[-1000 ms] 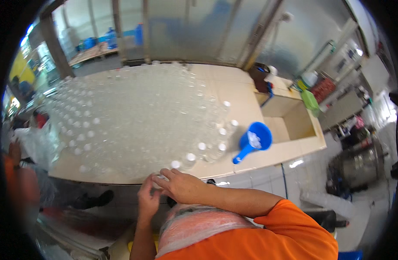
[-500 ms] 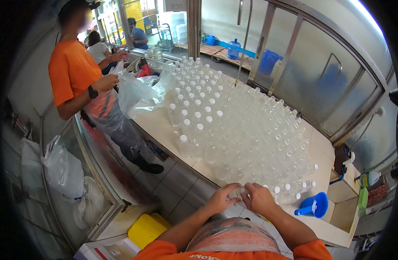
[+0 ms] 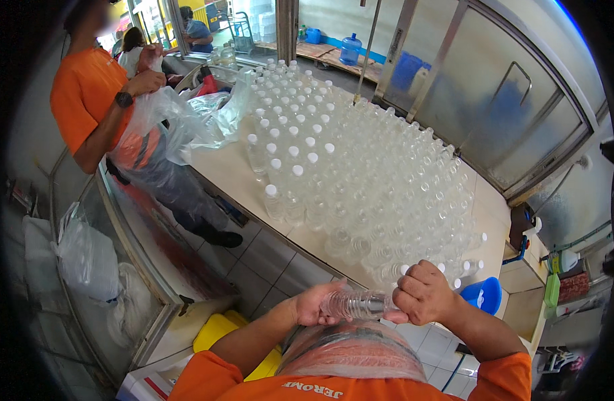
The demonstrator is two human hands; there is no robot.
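A clear ribbed plastic bottle (image 3: pixel 355 305) lies sideways in front of my waist. My left hand (image 3: pixel 314 304) is wrapped round its base end from below. At the neck end, the curled fingers of my right hand (image 3: pixel 424 292) close over the mouth; whether a cap is under them is hidden. Just beyond my hands, many similar clear bottles (image 3: pixel 387 194) stand packed on the pale table (image 3: pixel 253 207). Those on the left carry white caps (image 3: pixel 293 151), while most in the middle and right look uncapped. A few capped bottles lie or stand near my right hand.
A blue pitcher (image 3: pixel 482 294) sits by the table's right edge. To the left, a co-worker in an orange shirt (image 3: pixel 93 93) handles a clear plastic bag (image 3: pixel 167 117). Below on my left are a yellow container (image 3: pixel 217 331) and a glass-sided case (image 3: pixel 130 267).
The bottle has come closer to my body and lies level. My right hand has turned into a fist at its neck. My view has shifted, and the co-worker's hands have lifted the bag higher.
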